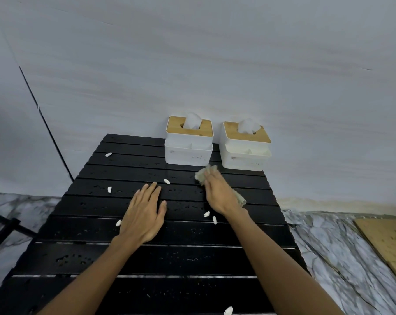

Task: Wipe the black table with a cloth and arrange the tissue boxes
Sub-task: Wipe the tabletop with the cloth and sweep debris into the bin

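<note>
A black slatted table [97, 258] fills the lower middle of the view, dotted with water drops and several small white scraps [109, 189]. Two white tissue boxes with wooden lids stand side by side at its far right end against the wall: the left box [188, 151] and the right box [245, 155], each with a tissue sticking up. My right hand [219, 194] presses a grey-green cloth [202, 176] onto the slats just in front of the boxes. Flat on the table's middle lies my left hand [143, 217], fingers spread, holding nothing.
A pale wall [192, 64] rises right behind the table. Marble-patterned floor [329, 258] shows on both sides. A wooden board [388, 244] lies on the floor at the right. A dark metal frame [3, 226] stands at the left edge.
</note>
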Motion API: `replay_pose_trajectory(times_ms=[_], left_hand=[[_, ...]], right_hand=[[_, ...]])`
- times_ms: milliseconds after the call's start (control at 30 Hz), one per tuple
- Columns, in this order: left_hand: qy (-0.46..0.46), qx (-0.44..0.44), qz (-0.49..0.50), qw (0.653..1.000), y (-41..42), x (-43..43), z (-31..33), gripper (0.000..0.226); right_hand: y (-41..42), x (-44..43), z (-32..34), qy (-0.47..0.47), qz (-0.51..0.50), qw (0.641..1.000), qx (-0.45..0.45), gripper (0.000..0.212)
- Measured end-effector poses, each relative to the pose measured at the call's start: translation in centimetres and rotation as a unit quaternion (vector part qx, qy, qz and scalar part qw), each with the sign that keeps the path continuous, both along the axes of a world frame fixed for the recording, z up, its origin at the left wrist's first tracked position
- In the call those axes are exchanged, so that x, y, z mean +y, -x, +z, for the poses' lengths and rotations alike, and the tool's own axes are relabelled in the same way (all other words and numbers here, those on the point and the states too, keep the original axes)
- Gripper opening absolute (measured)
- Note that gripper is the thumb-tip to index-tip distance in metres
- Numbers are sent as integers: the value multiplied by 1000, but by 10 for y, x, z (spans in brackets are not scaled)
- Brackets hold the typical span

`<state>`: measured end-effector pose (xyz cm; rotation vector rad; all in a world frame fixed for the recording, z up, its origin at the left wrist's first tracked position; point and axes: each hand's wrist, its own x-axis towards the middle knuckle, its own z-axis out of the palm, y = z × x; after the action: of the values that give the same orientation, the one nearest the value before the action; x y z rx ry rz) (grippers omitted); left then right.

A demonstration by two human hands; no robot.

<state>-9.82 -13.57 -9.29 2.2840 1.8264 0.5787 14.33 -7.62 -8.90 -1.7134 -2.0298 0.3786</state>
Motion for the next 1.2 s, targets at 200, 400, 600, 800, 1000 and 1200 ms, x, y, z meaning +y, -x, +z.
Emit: replay_pose_trajectory(times_ms=[200, 400, 600, 800, 1000, 1200], left_hand=[[8, 3, -6, 1000, 3, 1, -1, 81], [9, 5, -9, 1000, 5, 2, -2, 81], [3, 13, -10, 1000, 6, 1, -1, 81], [-3, 8, -9, 1000, 5, -1, -1, 79], [-1, 8, -6, 1000, 5, -1, -2, 78], [-2, 10, 3, 1000, 9, -3, 0, 82]], right_hand=[[-20, -40, 20, -25, 92, 987, 131, 36], [-31, -7, -1, -21, -154, 988, -1, 39], [27, 23, -5, 1, -126, 992, -25, 52], [65, 23, -5, 13, -66, 997, -30, 54], [67, 13, 8, 20, 159, 986, 49, 42], [33, 14, 13, -22, 25, 990, 136, 34]])
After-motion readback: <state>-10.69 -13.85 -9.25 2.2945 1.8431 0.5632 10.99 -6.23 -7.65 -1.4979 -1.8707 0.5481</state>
